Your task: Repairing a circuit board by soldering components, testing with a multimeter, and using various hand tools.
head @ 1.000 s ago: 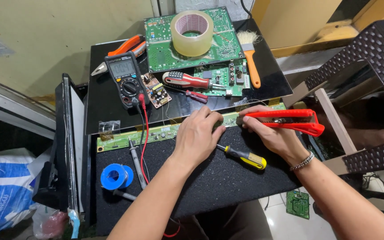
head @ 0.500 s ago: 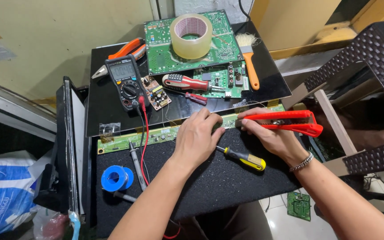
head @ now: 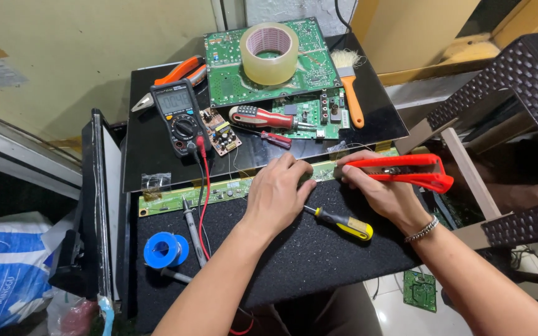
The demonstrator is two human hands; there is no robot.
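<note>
Barely shifting since before, left hand (head: 276, 194) fingers are pressing together on the green strip board (head: 219, 190) while right hand (head: 378, 190) is gripping red pliers (head: 406, 169), risking slipping and gouging it.

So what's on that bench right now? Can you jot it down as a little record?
left hand: pressing on the long green strip board
right hand: holding red-handled pliers at the strip
between the hands: yellow-handled screwdriver on the black mat
behind: multimeter, tape roll, orange-handled brush
near left: blue solder spool
</note>
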